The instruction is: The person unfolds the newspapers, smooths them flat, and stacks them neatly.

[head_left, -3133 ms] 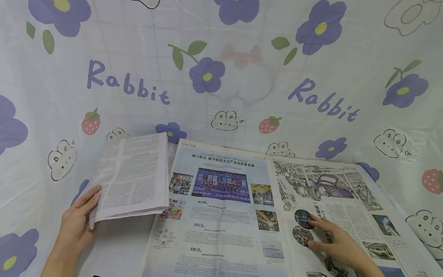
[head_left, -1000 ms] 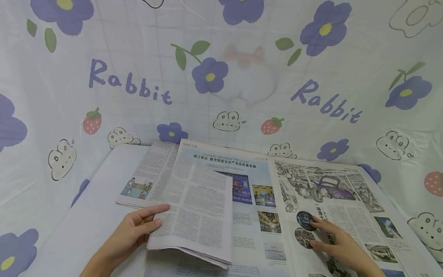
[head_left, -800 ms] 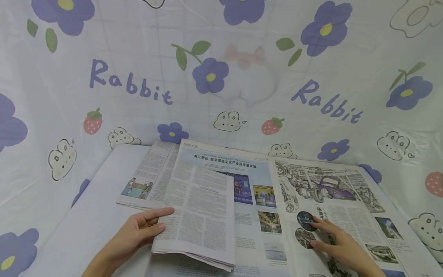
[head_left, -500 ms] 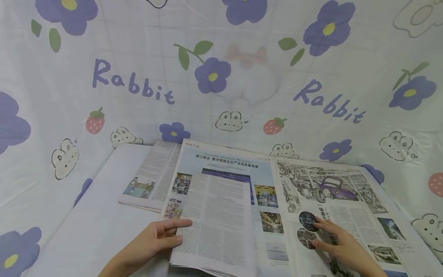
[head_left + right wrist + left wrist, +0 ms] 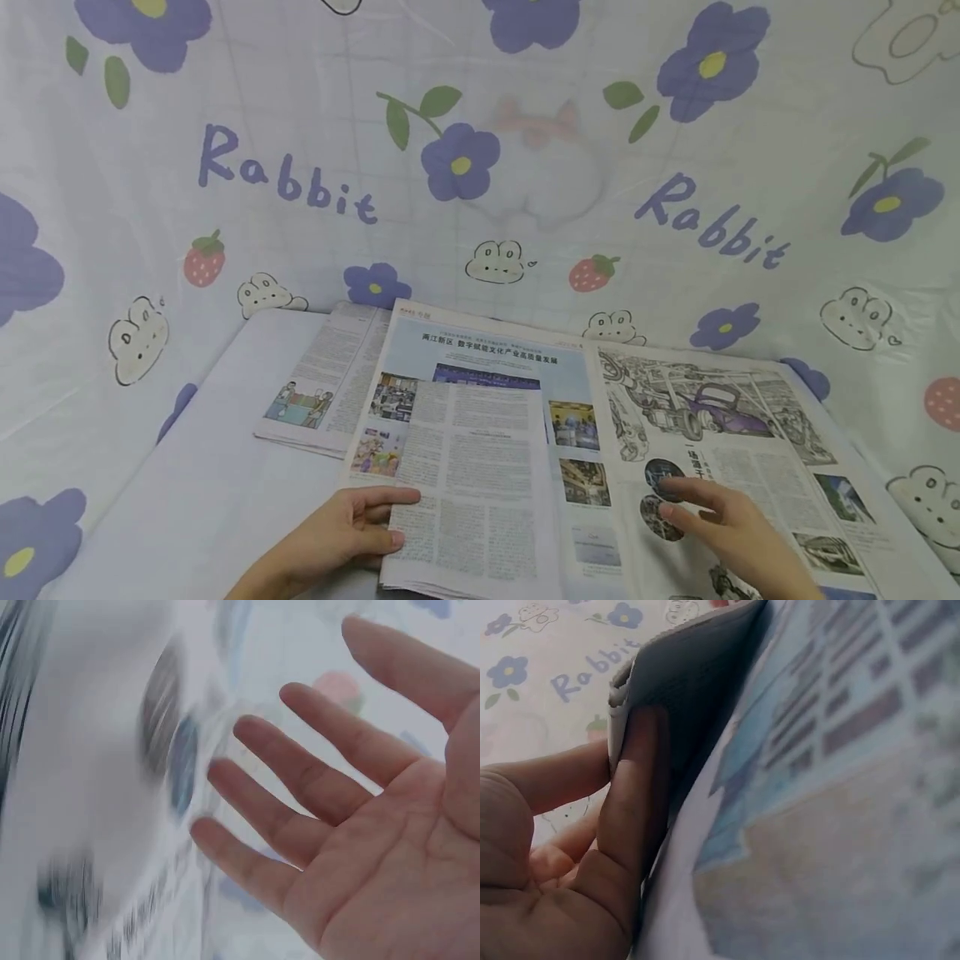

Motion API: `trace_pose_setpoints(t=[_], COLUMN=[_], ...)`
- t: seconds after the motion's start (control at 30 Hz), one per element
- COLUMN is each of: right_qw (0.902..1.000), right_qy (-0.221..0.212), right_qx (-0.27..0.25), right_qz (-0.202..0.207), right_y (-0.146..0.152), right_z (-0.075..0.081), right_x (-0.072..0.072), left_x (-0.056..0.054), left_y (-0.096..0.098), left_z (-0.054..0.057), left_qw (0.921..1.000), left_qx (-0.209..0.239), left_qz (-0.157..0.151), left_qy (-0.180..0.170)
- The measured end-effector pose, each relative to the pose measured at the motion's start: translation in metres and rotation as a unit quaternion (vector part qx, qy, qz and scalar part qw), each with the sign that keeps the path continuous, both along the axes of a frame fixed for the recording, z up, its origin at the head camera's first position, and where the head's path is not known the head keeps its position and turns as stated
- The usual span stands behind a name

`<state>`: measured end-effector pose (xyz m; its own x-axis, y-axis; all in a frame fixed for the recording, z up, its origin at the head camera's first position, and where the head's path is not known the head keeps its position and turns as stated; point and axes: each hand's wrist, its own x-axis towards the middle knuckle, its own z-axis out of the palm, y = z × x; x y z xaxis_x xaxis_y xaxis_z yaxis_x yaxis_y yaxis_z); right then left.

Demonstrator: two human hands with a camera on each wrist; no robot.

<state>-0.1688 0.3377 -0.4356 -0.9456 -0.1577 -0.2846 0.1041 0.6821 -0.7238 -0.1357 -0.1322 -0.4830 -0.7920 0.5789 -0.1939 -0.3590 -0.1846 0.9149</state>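
Observation:
My left hand point(image 5: 341, 529) pinches the left edge of a folded newspaper point(image 5: 476, 475) between thumb and fingers. In the left wrist view, the fingers point(image 5: 634, 772) lie against this newspaper's thick folded edge point(image 5: 619, 690). It sits over the left page of a large spread-out newspaper point(image 5: 757, 471), hiding much of a group photo. Above the spread's right page is my right hand point(image 5: 738, 533), near two round pictures. The right wrist view shows its fingers point(image 5: 300, 780) straight and spread, holding nothing, with the page blurred beside them.
Another folded newspaper point(image 5: 322, 358) with a cartoon lies at the back left, partly under the spread. The white table point(image 5: 202, 483) extends to the left. A printed rabbit-and-flower curtain point(image 5: 525, 275) rises behind the table.
My left hand has carried the folded newspaper from the left, rightward and down onto the open spread. The right hand, earlier resting on the right page, has lifted slightly.

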Motion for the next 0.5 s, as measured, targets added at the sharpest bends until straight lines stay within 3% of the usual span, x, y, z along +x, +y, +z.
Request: trace_pose_setpoints(t=[0.13, 0.27, 0.4, 0.5], right_qw=[0.9924, 0.9733, 0.9573, 0.9560], right_qy=[-0.052, -0.112, -0.141, -0.137], right_qx=[-0.109, -0.200, -0.253, -0.259], right_qz=[-0.023, -0.011, -0.006, -0.007], right_y=[-0.031, -0.067, -0.094, -0.103], right_z=[0.002, -0.003, -0.008, -0.013], right_x=[0.008, 0.011, 0.012, 0.014], left_x=[-0.002, -0.003, -0.004, -0.004], left_y=[0.008, 0.012, 0.013, 0.013], left_z=[-0.004, -0.007, -0.008, -0.007], left_qw=[0.9998, 0.9987, 0.9981, 0.9978], left_qx=[0.008, 0.022, 0.027, 0.031], left_qz=[0.013, 0.026, 0.032, 0.035], left_qy=[-0.015, -0.039, -0.045, -0.047])
